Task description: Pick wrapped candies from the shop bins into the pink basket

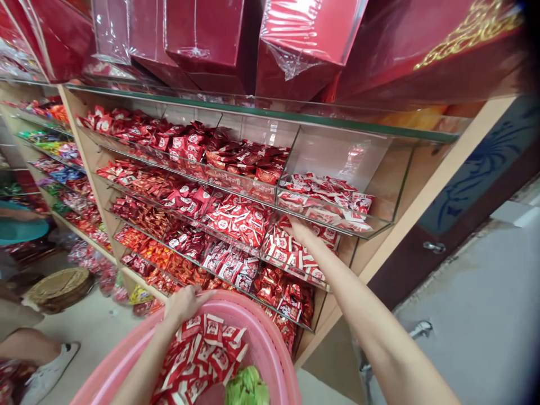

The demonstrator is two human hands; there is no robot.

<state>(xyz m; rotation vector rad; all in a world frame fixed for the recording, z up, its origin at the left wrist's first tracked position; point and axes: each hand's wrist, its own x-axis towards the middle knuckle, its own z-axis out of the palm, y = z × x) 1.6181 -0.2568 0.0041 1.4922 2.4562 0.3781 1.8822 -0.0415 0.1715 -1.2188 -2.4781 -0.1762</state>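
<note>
My left hand (183,305) is closed over the far rim of a pink plastic basket (272,337). Inside the basket lie many red-and-white candy packets (202,355), with some green-wrapped pieces (248,387) at the near right. My right arm stretches forward to the shelf, and my right hand (297,229) is in a glass-fronted compartment over red-and-white packets (283,247). Its fingertips are small and partly hidden at the upper shelf's edge, so whether they hold a packet cannot be seen.
Tiered glass shelves (236,188) hold wrapped candies in red and orange. Large red boxes (202,39) stand on the top glass shelf. On the left are a person's leg and white shoe (50,374), a round woven basket (61,287) and a teal basin (23,225). A dark door (455,185) stands right.
</note>
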